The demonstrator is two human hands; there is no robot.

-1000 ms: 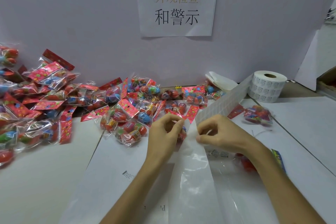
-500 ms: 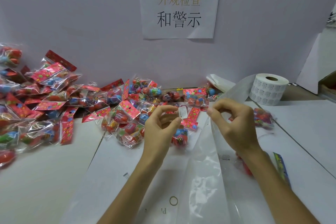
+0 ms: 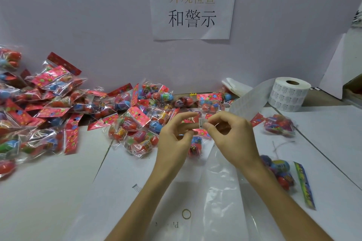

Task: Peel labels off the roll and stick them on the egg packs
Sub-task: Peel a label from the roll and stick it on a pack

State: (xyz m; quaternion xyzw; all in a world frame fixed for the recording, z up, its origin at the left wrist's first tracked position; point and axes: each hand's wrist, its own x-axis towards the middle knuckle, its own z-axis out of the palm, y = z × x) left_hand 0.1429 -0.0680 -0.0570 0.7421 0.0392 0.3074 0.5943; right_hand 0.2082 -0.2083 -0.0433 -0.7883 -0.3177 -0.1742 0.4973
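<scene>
Loads left imo: left hand (image 3: 174,141) grips an egg pack (image 3: 195,146), right hand (image 3: 233,135) pinches a label (image 3: 200,122), pile (image 3: 49,107) at 9 o'clock.

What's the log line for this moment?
step: label off liner, not yet stuck | hold: pinched between left hand and right hand | nearest egg pack: below the hands | roll: far right

left hand (image 3: 173,141) bare | right hand (image 3: 233,137) bare | forearms bare to frame's lower edge
</scene>
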